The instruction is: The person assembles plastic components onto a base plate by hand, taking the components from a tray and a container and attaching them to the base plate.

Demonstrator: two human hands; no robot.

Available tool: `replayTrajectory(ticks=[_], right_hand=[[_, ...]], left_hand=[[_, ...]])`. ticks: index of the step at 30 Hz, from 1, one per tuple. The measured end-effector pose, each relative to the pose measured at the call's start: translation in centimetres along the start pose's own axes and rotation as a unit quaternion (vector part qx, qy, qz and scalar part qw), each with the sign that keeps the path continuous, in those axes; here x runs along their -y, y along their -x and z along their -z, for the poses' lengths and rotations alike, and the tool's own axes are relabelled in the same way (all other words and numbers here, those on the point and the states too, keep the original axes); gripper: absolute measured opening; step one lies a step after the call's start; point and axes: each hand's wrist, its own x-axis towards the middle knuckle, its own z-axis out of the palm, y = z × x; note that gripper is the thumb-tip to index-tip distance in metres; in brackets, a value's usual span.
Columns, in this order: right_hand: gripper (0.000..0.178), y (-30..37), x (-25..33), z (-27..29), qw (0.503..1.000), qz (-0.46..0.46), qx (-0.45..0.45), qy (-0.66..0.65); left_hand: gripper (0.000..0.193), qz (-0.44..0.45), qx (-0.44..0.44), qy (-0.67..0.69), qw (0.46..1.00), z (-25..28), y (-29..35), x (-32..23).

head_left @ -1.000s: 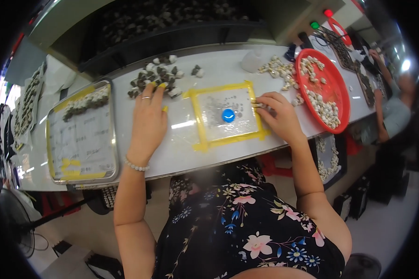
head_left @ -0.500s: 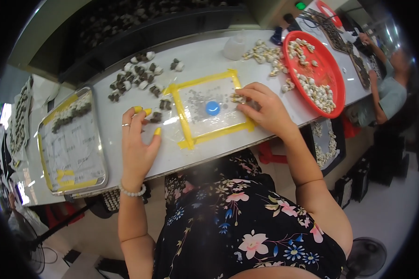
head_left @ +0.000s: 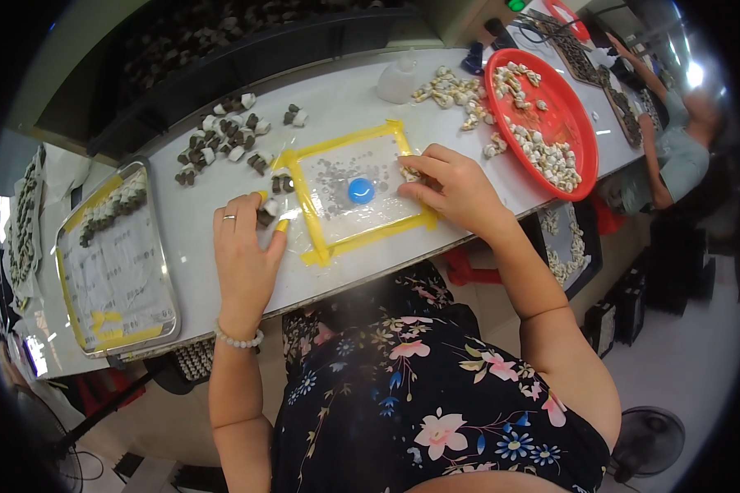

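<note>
My left hand, with yellow covers on its fingertips, is closed on a small dark-and-white piece left of the taped sheet. Another dark-and-white piece stands just beyond those fingers. The clear sheet, edged with yellow tape, carries grey smudges and a round blue cap-like disc. At the sheet's right edge, my right hand pinches a small white-and-tan piece, partly hidden by the fingers. A loose cluster of dark-and-white pieces lies farther back on the left.
A metal tray with rows of pieces stands at left. At right, white-and-tan pieces lie beside a tilted red round tray holding more. A translucent bottle stands at the back. Another person works at far right.
My left fingers have closed round a dark-and-white piece beside the sheet; they were apart before. My right hand still pinches its piece at the sheet's edge. The whole view has shifted slightly.
</note>
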Motion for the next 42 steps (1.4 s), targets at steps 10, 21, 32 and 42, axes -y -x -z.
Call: replayTrajectory(ticks=[10, 21, 32, 42], right_hand=[[0.029, -0.9, -3.0, 1.3, 0.98, 0.191, 0.053, -0.016], [0.025, -0.7, -2.6, 0.1, 0.976, 0.193, -0.059, 0.076], [0.022, -3.4, 1.1, -1.2, 0.975, 0.22, -0.012, -0.015], [0.023, -4.1, 1.7, -1.7, 0.963, 0.265, 0.025, 0.037]], left_hand=[[0.019, 0.184, 0.049, 0.451, 0.872, -0.5, 1.3, -0.3], [0.025, 0.304, 0.048, 0.719, 0.623, -3.2, 2.6, -2.5], [0.031, 0.269, 0.062, 0.709, 0.649, -3.9, 3.3, -2.2], [0.03, 0.256, 0.054, 0.72, 0.643, -4.2, 3.4, -2.0]])
